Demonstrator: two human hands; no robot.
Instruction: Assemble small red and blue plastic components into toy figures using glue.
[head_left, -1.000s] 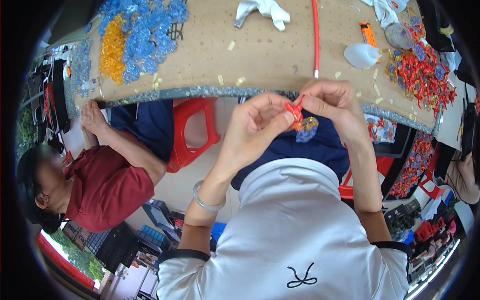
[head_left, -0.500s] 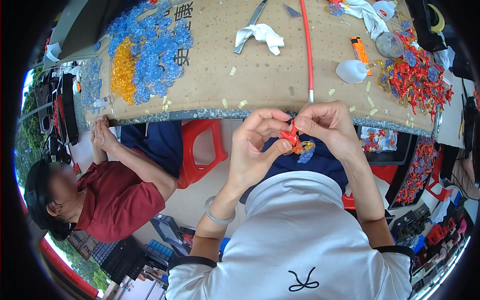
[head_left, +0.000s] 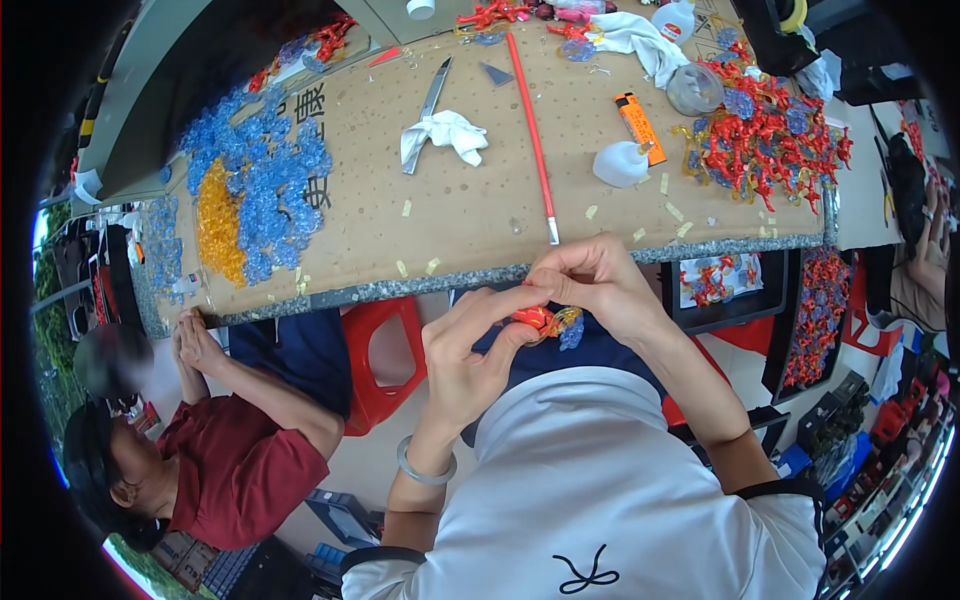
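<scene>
My left hand [head_left: 470, 355] and my right hand [head_left: 598, 285] meet just below the table's front edge [head_left: 400, 288]. Together they pinch a small cluster of plastic pieces [head_left: 548, 322], red with amber and blue parts. My left thumb and fingers press the red part, and my right fingers close over the cluster from above. A silver bangle [head_left: 425, 465] circles my left wrist. A long red rod [head_left: 532, 135] lies on the cardboard-covered tabletop, its tip just above my right hand.
Blue and amber plastic pieces [head_left: 245, 195] are piled at the table's left, red ones [head_left: 765, 135] at its right. An orange lighter [head_left: 638, 125], a white bottle [head_left: 620, 165], a rag [head_left: 445, 135] and a blade lie between. A person in a red shirt [head_left: 235, 465] sits at left beside a red stool [head_left: 385, 355].
The view has tilted so more of the tabletop shows. My hands stay together on the cluster, now lower in the picture. The person at left keeps both hands at the table edge.
</scene>
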